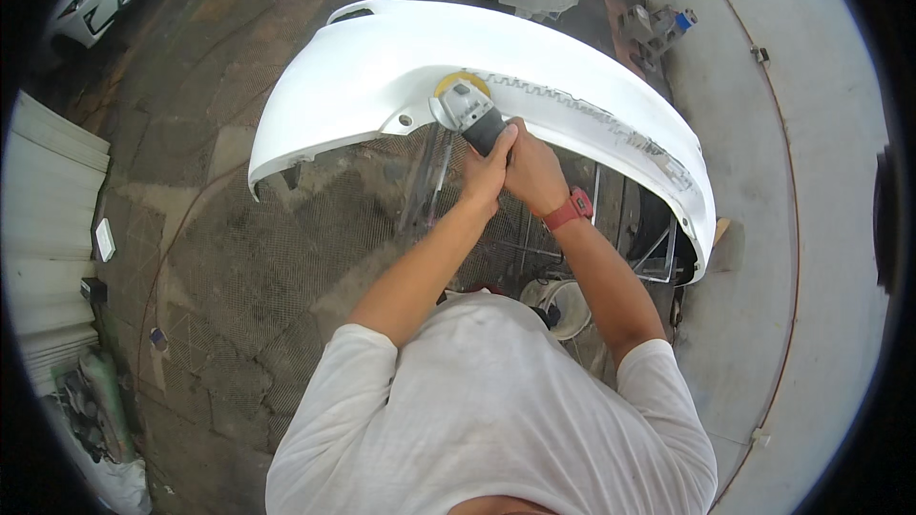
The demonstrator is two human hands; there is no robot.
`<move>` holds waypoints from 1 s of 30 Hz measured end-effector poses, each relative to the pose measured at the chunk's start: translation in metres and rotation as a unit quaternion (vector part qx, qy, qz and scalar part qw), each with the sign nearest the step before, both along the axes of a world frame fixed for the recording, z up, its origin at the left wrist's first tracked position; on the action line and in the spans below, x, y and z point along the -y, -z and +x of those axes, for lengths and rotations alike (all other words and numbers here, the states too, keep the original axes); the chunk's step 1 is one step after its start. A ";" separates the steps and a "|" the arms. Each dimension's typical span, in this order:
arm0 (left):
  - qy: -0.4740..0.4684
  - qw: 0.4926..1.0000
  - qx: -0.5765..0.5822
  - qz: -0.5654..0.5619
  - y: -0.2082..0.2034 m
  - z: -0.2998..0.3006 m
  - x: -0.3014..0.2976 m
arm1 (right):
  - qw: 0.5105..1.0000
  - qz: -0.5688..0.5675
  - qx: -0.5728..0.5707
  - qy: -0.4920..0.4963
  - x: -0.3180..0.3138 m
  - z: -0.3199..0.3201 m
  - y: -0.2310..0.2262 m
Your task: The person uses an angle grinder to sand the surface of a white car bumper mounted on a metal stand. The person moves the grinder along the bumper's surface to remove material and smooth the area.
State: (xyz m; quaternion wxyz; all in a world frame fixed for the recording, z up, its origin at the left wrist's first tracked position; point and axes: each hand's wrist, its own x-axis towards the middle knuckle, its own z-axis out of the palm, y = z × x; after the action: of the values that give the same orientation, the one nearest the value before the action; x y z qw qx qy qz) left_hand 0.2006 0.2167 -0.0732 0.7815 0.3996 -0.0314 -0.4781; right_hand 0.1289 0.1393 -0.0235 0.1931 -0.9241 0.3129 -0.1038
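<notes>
At wht bumper [367, 72], grinder [465, 107] disc-end fwd-L, long axis diag.

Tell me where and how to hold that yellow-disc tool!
Probably grip the power tool by its dark body, coming from the person's side: that end points toward the person, away from the yellow disc. The left hand and right hand hold it there.

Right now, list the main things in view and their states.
Car bumper: jagged dark marks along its right half
Angle grinder: held; running or not unclear
Yellow disc: at the bumper; contact unclear
Left hand: gripping grinder
Right hand: gripping grinder
Red wristwatch: strapped on right wrist
</notes>
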 end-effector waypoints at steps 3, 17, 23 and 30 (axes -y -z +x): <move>0.015 1.000 -0.001 0.018 -0.001 0.001 -0.001 | 1.000 0.017 -0.011 0.000 -0.001 0.001 -0.006; 0.023 0.999 0.031 0.011 0.002 -0.015 0.017 | 0.999 0.026 0.020 0.025 0.009 -0.023 -0.006; 0.025 0.999 0.028 0.009 -0.001 -0.025 0.023 | 0.999 0.025 0.005 0.021 0.018 -0.032 -0.005; 0.000 1.000 0.002 0.016 0.001 -0.033 0.026 | 1.000 0.016 -0.015 0.000 0.021 -0.034 -0.006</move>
State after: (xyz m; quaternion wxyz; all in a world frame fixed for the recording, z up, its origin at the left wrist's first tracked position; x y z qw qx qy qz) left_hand 0.1675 0.1911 -0.0743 0.7749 0.4130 -0.0254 -0.4777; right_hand 0.0953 0.1182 -0.0179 0.2033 -0.9224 0.3173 -0.0848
